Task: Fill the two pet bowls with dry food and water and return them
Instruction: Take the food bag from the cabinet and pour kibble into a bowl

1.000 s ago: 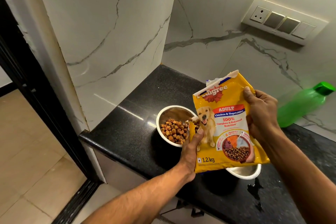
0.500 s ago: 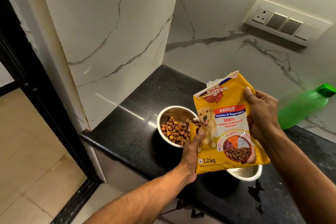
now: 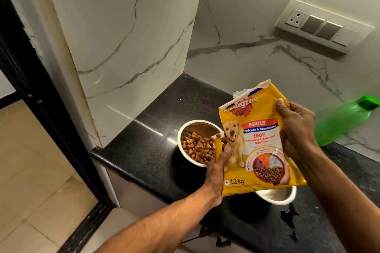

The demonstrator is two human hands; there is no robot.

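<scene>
A yellow dog-food bag (image 3: pixel 259 141) hangs above the black counter, held by both hands. My left hand (image 3: pixel 218 167) grips its lower left edge by the torn opening. My right hand (image 3: pixel 297 129) clasps its right side. Brown kibble shows at the opening, right over a steel bowl (image 3: pixel 186 129) that holds a heap of kibble (image 3: pixel 197 148). A second steel bowl (image 3: pixel 277 196) stands under the bag, mostly hidden; its contents cannot be seen.
A green bottle (image 3: pixel 343 121) lies tilted against the marble wall at the right. A small spill (image 3: pixel 289 219) wets the black counter (image 3: pixel 148 139) near its front edge. A socket panel (image 3: pixel 320 26) is on the wall. A dark door frame (image 3: pixel 41 96) and tiled floor lie left.
Bag and hands have barely shifted. The kibble heap in the left bowl looks slightly larger.
</scene>
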